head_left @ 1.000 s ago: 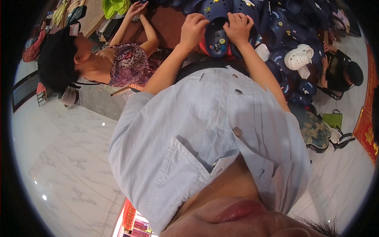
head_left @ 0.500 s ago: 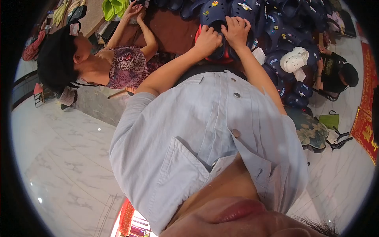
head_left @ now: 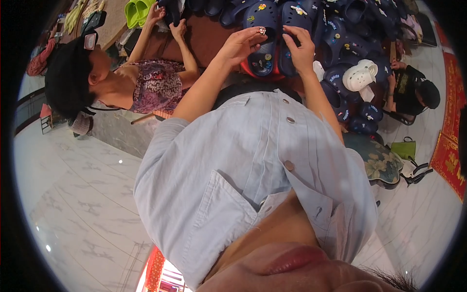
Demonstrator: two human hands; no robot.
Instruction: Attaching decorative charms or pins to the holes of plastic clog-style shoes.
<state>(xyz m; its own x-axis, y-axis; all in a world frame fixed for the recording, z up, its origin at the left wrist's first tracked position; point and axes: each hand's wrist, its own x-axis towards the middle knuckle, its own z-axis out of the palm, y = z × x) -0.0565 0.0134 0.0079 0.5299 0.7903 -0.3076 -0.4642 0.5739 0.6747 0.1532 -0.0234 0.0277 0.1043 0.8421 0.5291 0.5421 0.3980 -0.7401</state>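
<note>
Two navy clogs lie side by side in front of me, the left clog [head_left: 266, 59] and the right clog [head_left: 288, 62], with small colourful charms on their toes and insoles. My left hand [head_left: 238, 46] hovers over the left clog, its fingertips pinching a small pale shoe charm [head_left: 262, 30]. Above the right clog is my right hand [head_left: 300, 47], thumb and forefinger apart with nothing visible between them. Something red [head_left: 276, 77] shows under the clogs' near ends.
Many navy clogs [head_left: 350, 46] are heaped at the right, with a white clog [head_left: 359, 75] on them. A person in a black cap [head_left: 68, 73] works at my left, near lime-green clogs [head_left: 138, 12]. Another person [head_left: 413, 90] sits at the far right. A brown surface [head_left: 209, 41] lies between.
Both hands have lifted off the clogs and drawn apart, showing the insoles. A small charm now shows at my left fingertips. The person at left has spread their hands around a dark clog.
</note>
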